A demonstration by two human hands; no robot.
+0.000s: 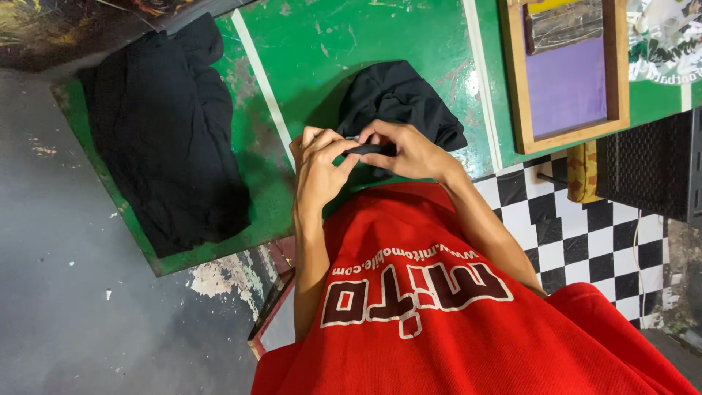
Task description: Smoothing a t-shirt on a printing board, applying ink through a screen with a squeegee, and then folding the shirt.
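Note:
My left hand (318, 167) and my right hand (411, 150) meet just above the near edge of the green table (314, 44). Both pinch a narrow folded edge of a black garment (401, 99), which lies crumpled on the table right behind my fingers. The fingers of both hands are curled tightly around that black edge. To the left, a larger pile of black cloth (168, 132) lies spread over the table's left end, apart from my hands. My red shirt fills the bottom of the view.
A wooden printing frame with a purple screen (567, 80) rests on the table at the right. A black mesh crate (651, 164) stands beyond the table edge over a black-and-white checkered floor (585, 241). Grey concrete floor (66, 278) lies to the left.

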